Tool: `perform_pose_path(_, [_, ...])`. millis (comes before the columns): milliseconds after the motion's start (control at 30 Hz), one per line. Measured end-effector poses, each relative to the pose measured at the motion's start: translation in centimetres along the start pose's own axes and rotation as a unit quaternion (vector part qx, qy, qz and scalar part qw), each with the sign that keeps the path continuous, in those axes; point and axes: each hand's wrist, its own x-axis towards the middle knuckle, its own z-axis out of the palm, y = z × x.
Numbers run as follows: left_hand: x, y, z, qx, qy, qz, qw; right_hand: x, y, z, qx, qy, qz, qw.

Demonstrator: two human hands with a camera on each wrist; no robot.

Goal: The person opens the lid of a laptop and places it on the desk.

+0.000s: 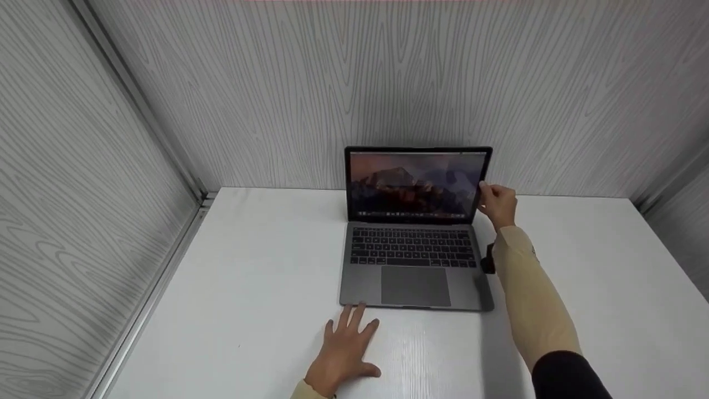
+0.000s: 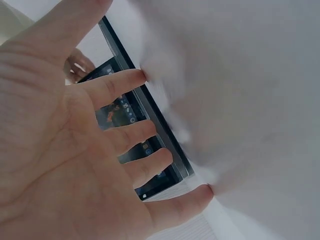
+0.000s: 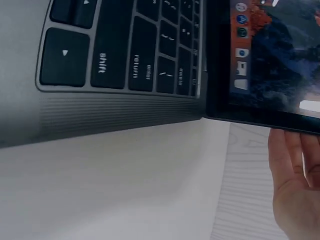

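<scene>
An opened grey laptop sits on the white table, its lit screen showing a mountain wallpaper and a row of icons. At the screen's right edge, my right hand pinches the black frame about halfway up; the right wrist view shows its fingers reaching that edge from outside. My left hand lies palm down in front of the laptop, fingers spread. Two of its fingertips meet the front edge left of the trackpad. In the left wrist view the fingers overlap the laptop's front edge.
A small black object shows between the laptop's right side and my right forearm. Behind the white table rises a grey wood-grain panel, with another panel along the left side. The laptop's screen stands close to the back panel.
</scene>
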Motion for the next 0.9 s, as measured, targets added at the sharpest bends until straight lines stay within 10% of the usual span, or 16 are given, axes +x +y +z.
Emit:
perform_pose_path(500, [0.2,-0.1,0.2,-0.049,-0.035,-0.016,0.9980,-1.1,3.6,1.5,-0.211,-0.029,0.044,0.9761])
perform_pose_path(900, [0.2,0.0,-0.4,-0.054,-0.028,-0.022,0.9979,-2.3,4.5,1.7,-0.249,-0.100,0.066,0.9612])
